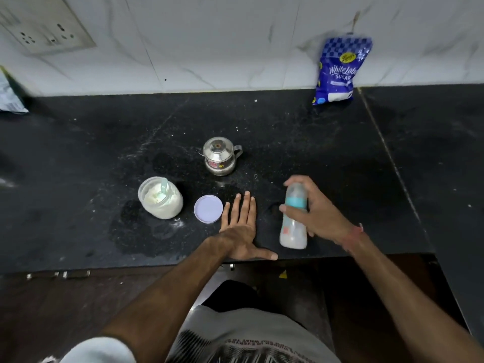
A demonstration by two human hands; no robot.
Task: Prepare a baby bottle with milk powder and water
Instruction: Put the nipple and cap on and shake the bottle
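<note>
My right hand (320, 213) grips a baby bottle (293, 229) round its teal collar, fingers curled over the teat. The bottle looks blurred, is tilted slightly, and holds white milky liquid. My left hand (239, 229) lies flat on the black counter (78, 166) with straight fingers, just left of the bottle. An open clear jar of white milk powder (161, 199) with a pale scoop inside stands further left. Its lilac lid (208, 208) lies on the counter between the jar and my left hand. A small steel lidded pot (220, 155) stands behind them.
A blue sugar bag (339, 72) leans against the white tiled wall at the back right. A socket plate (44, 27) is on the wall at the upper left. Powder specks and wet patches mark the counter near the jar. The counter's front edge runs just below my hands.
</note>
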